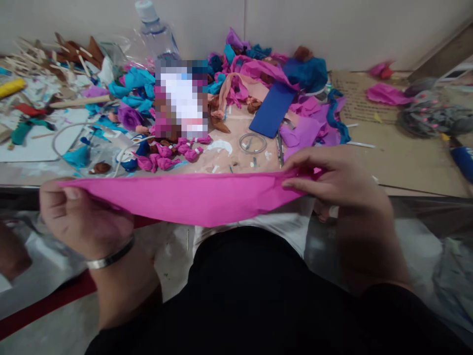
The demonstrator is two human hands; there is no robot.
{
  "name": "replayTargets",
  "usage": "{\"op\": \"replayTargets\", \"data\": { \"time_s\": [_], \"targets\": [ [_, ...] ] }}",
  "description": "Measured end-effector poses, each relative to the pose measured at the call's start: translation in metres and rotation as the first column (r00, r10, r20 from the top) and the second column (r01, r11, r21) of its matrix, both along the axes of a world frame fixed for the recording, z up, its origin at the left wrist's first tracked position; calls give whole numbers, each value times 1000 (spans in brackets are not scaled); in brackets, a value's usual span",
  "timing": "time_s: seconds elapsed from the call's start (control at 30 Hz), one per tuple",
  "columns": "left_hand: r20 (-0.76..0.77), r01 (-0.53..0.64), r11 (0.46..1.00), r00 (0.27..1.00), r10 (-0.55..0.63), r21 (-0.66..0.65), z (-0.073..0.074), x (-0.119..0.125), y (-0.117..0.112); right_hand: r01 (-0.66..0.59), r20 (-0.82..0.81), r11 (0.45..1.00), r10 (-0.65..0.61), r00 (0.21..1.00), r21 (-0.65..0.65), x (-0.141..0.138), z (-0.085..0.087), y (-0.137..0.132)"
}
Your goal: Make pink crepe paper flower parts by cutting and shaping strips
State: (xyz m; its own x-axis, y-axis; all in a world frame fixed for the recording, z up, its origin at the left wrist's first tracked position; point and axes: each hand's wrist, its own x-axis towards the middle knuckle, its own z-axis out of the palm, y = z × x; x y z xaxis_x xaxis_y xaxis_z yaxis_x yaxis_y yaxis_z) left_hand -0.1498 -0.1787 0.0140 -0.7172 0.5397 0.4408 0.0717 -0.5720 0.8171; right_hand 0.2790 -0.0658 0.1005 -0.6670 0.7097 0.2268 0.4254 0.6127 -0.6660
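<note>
A long strip of bright pink crepe paper stretches between my two hands, in front of the table edge and above my lap. My left hand, with a band on its wrist, grips one end between thumb and curled fingers. At the other end, my right hand pinches the paper between thumb and fingers. The strip's upper edge runs nearly straight, while its lower edge sags in the middle. Just beyond it on the table lie several small twisted pink paper pieces and a thin ring-shaped loop.
Crumpled paper in pink, purple and blue heaps against the wall. A plastic bottle stands behind it, near a blue rectangular piece. Wooden sticks, a cable and green-handled pliers lie left; cardboard lies right.
</note>
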Motion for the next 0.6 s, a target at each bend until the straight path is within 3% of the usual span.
{"op": "replayTargets", "data": {
  "time_s": [0.03, 0.1, 0.37, 0.6],
  "targets": [
    [-95, -96, 988, 990, 108, 120, -1, -1, 9, 42, 10, 999, -42, 999, -19, 2, 1, 1],
    [-210, -149, 975, 961, 182, 163, -5, -2, 22, 79, 33, 994, -77, 997, -72, 5, -2, 7],
    [-411, -206, 968, 902, 131, -143, -22, -12, 31, -47, 110, 967, 77, 991, -251, 12, -36, 37],
    [-422, -193, 961, 902, 93, -201, -35, -25, 34, -42, 338, 957, 142, 930, -288, 35, -55, 37]
  ]
}}
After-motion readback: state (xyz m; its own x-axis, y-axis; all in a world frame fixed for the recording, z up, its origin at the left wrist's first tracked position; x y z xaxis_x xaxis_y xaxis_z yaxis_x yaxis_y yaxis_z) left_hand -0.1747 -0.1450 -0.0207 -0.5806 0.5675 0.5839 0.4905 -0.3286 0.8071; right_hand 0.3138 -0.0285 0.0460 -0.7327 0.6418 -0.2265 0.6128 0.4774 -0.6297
